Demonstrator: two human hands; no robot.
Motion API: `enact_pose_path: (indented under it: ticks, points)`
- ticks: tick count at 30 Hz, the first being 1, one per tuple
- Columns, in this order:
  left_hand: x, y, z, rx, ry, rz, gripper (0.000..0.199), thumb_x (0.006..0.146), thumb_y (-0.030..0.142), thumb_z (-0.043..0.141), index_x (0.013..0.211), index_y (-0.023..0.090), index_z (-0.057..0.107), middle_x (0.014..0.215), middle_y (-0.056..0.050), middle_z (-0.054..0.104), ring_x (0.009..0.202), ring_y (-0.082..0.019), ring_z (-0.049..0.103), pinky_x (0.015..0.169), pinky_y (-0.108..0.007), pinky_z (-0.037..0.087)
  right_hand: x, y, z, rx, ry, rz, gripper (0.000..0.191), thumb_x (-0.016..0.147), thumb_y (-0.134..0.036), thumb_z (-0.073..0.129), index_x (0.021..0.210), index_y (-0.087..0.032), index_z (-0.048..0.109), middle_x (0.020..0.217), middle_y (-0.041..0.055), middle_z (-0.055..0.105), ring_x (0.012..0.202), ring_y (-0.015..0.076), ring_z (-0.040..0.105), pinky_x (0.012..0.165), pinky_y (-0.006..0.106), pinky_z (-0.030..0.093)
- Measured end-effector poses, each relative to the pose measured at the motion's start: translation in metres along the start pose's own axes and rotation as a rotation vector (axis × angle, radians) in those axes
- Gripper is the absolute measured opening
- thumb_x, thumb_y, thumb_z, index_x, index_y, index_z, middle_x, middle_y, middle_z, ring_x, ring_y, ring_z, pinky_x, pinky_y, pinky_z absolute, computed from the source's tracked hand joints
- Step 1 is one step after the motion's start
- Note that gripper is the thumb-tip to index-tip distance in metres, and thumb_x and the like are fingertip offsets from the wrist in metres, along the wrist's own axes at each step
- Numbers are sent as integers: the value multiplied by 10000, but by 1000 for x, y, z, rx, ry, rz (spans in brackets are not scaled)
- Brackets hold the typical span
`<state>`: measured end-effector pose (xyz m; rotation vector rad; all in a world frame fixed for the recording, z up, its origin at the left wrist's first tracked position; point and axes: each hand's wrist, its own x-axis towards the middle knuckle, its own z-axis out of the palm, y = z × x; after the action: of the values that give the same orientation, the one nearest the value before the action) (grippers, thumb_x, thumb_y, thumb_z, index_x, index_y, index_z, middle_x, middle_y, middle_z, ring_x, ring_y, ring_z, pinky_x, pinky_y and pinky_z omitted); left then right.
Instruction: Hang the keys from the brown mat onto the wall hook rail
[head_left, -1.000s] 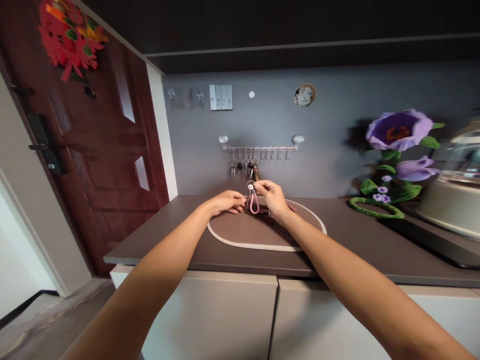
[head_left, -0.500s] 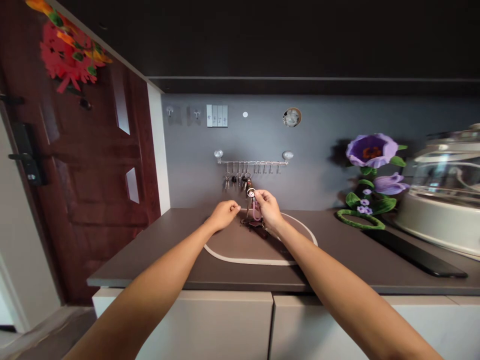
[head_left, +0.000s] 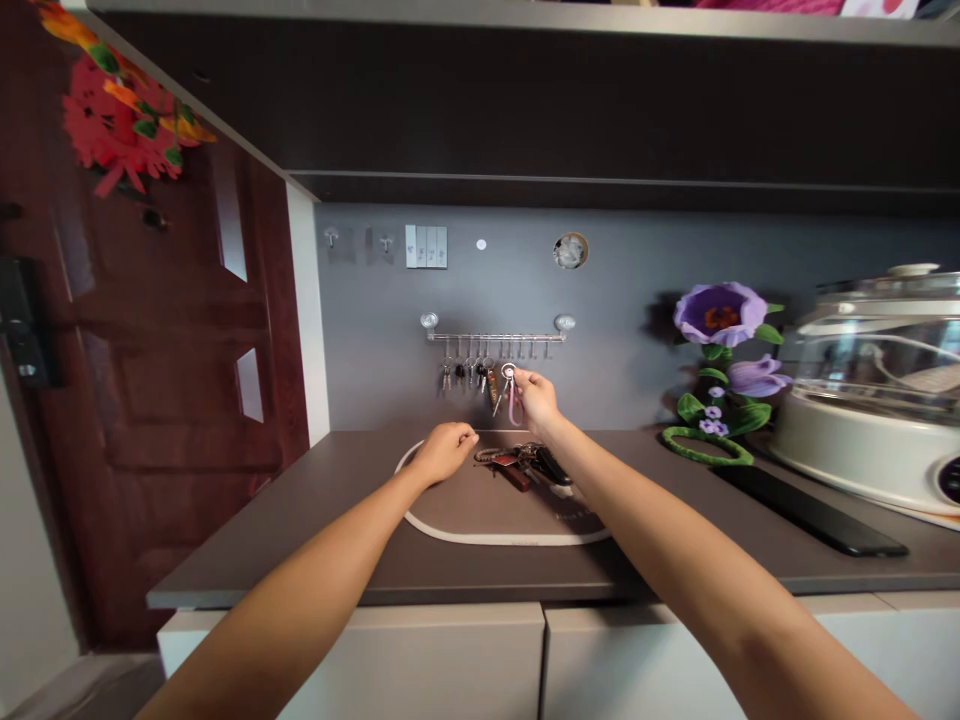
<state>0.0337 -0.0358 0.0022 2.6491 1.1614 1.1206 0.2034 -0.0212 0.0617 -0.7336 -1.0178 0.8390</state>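
Note:
My right hand (head_left: 537, 400) pinches a key ring (head_left: 509, 371) with a key and a pinkish strap dangling from it. It holds the ring just below the clear hook rail (head_left: 495, 338) on the grey wall. Several bunches of keys (head_left: 471, 374) hang side by side on the rail's left hooks. Closed and low over the mat, my left hand (head_left: 445, 452) has its thumb and finger together; whether anything is between them cannot be made out. More keys and fobs (head_left: 517, 466) lie in a heap on the brown mat (head_left: 465, 510), partly behind my right wrist.
Right of the mat stand a purple flower ornament (head_left: 720, 315), a black phone (head_left: 814, 510) and a white appliance with a clear cover (head_left: 862, 420). A dark shelf (head_left: 525, 110) overhangs the counter (head_left: 300, 520). At left is a red-brown door (head_left: 180, 420).
My right hand has lifted the key ring up toward the hook rail, away from the heap on the mat. My left hand stays low, and the view has tilted up slightly.

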Motion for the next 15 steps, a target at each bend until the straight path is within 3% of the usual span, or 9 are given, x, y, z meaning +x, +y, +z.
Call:
enact_pose_path:
  ticks: [15]
  points:
    - [1, 1, 1, 34, -7, 12, 257, 809, 261, 399, 732, 154, 619, 714, -33, 629, 635, -123, 520, 608, -224, 343, 47, -2, 27, 21, 163, 55, 160, 791, -152, 470, 631, -152, 479, 412, -58, 454, 362, 56, 412, 394, 176, 391]
